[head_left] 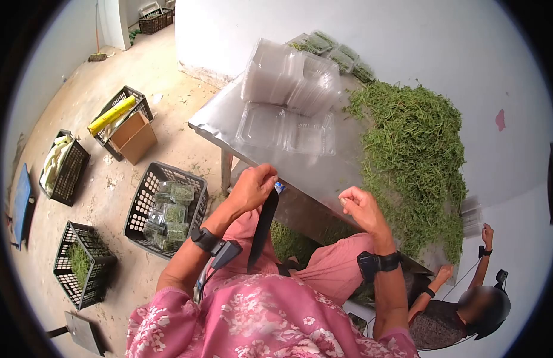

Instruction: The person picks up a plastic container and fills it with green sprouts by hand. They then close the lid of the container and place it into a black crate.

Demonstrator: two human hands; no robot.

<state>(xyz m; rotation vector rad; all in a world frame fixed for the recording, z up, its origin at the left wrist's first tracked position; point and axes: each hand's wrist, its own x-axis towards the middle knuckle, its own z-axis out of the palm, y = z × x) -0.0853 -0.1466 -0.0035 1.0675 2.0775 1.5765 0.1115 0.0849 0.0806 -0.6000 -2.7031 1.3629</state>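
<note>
My left hand (251,189) is closed in a pinch at the top of a black strap (264,227), which hangs over my lap by the table's front edge. Near that same edge, farther right, my right hand (365,210) is curled closed; whatever its fingers may hold is too small to make out. Beyond my hands, an open clear plastic box (261,126) lies on the metal table (220,114), in front of tall stacks of clear boxes (273,70). A large heap of green sprigs (414,137) covers the table's right side.
Filled clear boxes (342,58) stand at the table's back. On the floor at left are a crate of packed boxes (132,210), a crate with greens (94,275) and a crate with a yellow roll (112,115). A co-worker (439,322) reaches toward the table at right.
</note>
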